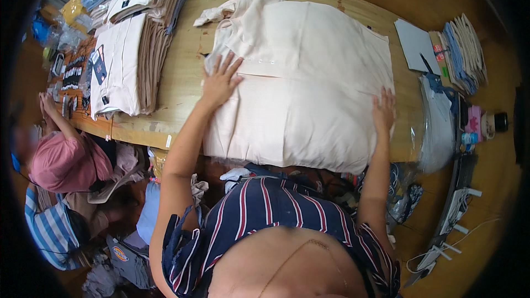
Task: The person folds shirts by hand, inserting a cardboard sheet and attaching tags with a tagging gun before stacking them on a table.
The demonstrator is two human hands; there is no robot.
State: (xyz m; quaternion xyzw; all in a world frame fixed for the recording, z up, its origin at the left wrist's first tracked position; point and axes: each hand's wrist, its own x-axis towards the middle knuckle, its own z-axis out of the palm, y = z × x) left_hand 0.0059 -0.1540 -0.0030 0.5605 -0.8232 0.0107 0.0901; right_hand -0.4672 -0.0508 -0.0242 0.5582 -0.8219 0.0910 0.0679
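Note:
A cream shirt (320, 94) lies spread over the wooden table (408, 132) in front of me, its front edge reaching the table's near side. Its far left part is bunched up, with a sleeve stretching out to the left. My left hand (220, 81) rests flat on the shirt's left side, fingers spread, beside a short slit-like gap in the front. On the right edge of the cloth lies my right hand (383, 111), palm down with the fingers extended. Neither hand grips anything.
Stacks of folded cream shirts (118, 69) with dark tags stand at the left. Folded garments (461, 52), a white sheet (417, 47) and clear plastic bags (436, 127) lie at the right. A person in a pink top (69, 160) sits at the far left, hands at the table.

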